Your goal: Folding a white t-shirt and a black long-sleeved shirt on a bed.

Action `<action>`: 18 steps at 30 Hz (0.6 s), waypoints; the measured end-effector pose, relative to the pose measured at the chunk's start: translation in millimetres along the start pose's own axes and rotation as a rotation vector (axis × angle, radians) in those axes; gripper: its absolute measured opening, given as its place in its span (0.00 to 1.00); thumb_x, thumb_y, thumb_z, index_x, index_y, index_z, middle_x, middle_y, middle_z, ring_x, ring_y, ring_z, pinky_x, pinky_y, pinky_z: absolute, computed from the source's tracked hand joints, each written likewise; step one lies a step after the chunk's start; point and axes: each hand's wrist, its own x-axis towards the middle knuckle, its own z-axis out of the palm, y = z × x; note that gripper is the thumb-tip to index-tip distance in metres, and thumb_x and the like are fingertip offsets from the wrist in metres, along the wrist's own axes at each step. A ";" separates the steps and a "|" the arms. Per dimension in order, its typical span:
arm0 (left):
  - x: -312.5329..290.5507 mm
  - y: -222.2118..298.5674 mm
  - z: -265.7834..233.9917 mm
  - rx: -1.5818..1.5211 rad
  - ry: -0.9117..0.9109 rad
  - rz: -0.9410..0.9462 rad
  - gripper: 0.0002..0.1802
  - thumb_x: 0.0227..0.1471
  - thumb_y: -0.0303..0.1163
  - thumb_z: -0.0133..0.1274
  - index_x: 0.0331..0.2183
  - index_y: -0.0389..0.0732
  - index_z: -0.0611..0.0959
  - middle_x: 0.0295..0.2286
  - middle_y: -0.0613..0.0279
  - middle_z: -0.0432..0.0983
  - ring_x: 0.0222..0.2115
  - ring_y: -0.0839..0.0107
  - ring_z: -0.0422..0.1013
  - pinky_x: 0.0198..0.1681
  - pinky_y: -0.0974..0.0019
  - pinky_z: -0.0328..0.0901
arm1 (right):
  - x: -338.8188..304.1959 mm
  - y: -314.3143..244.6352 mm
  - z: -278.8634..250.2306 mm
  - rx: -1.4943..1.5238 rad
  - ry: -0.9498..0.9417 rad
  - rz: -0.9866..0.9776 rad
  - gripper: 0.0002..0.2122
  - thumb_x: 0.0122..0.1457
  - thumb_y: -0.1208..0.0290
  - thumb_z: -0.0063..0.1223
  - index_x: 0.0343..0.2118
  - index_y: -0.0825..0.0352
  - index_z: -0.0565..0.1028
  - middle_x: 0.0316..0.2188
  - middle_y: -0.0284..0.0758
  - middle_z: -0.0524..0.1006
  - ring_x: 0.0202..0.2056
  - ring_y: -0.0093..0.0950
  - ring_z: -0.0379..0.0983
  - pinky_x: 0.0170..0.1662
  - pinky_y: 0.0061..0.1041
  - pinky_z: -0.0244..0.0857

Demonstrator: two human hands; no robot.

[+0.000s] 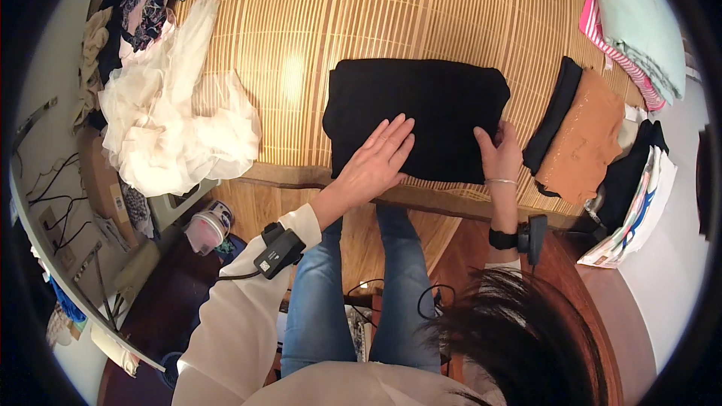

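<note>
A folded black garment [436, 98] lies flat on the bamboo mat in front of me. My left hand [378, 152] rests palm down on its near left part, fingers stretched out and holding nothing. At the garment's right edge is my right hand [499, 152], thumb over the cloth and apart from the fingers, which bend beside the edge. No cloth shows pinched between them. The kind of garment cannot be made out.
The bamboo mat [278, 53] covers the bed-like surface. A sheer cream garment [180, 135] is heaped at left, beside dark patterned clothes [147, 0]. Rolled black [553, 116] and orange-brown clothes [583, 135] lie at right. A pale green quilt [639, 30] sits far right; a tub [209, 227] stands lower left.
</note>
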 end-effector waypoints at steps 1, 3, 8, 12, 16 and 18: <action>0.3 3.0 1.2 -0.043 0.081 -0.004 0.37 0.36 0.31 0.63 0.49 0.31 0.68 0.55 0.46 0.53 0.58 0.50 0.49 0.60 0.53 0.49 | 8.7 10.4 1.1 -0.003 -0.002 -0.041 0.25 0.50 0.62 0.59 0.45 0.76 0.67 0.35 0.51 0.75 0.37 0.43 0.74 0.40 0.35 0.67; -2.7 5.4 2.4 -0.078 0.157 -0.012 0.34 0.36 0.30 0.62 0.47 0.31 0.70 0.53 0.47 0.58 0.56 0.50 0.54 0.57 0.53 0.53 | 12.0 15.3 2.4 0.002 -0.006 -0.082 0.24 0.50 0.63 0.59 0.44 0.76 0.67 0.34 0.51 0.75 0.37 0.40 0.74 0.37 0.33 0.68; -21.9 -9.1 8.2 0.094 0.157 0.026 0.23 0.37 0.27 0.59 0.40 0.35 0.75 0.33 0.55 0.67 0.36 0.58 0.64 0.40 0.57 0.61 | 6.0 -1.4 -0.8 0.466 -0.050 0.110 0.21 0.50 0.72 0.58 0.45 0.76 0.66 0.36 0.48 0.74 0.34 0.27 0.73 0.23 0.24 0.67; -15.1 0.8 1.8 0.068 0.181 0.054 0.20 0.37 0.27 0.57 0.38 0.36 0.77 0.32 0.56 0.67 0.35 0.59 0.64 0.39 0.59 0.61 | 10.2 32.7 14.6 0.550 -0.028 0.146 0.22 0.50 0.72 0.58 0.46 0.75 0.65 0.39 0.47 0.72 0.34 0.29 0.73 0.28 0.26 0.69; -11.4 4.1 5.4 0.044 0.230 0.078 0.19 0.36 0.27 0.57 0.37 0.36 0.77 0.32 0.56 0.67 0.35 0.60 0.64 0.38 0.59 0.61 | -32.7 -5.4 -5.4 0.071 0.223 -0.076 0.22 0.50 0.67 0.60 0.45 0.71 0.66 0.37 0.44 0.70 0.34 0.36 0.71 0.35 0.29 0.67; -13.5 1.6 4.8 0.057 0.219 0.077 0.19 0.36 0.27 0.57 0.36 0.36 0.78 0.32 0.56 0.67 0.35 0.60 0.65 0.38 0.59 0.61 | -51.6 -17.2 -1.4 -0.086 0.100 -0.106 0.21 0.48 0.66 0.61 0.43 0.68 0.68 0.35 0.42 0.69 0.35 0.40 0.70 0.34 0.31 0.67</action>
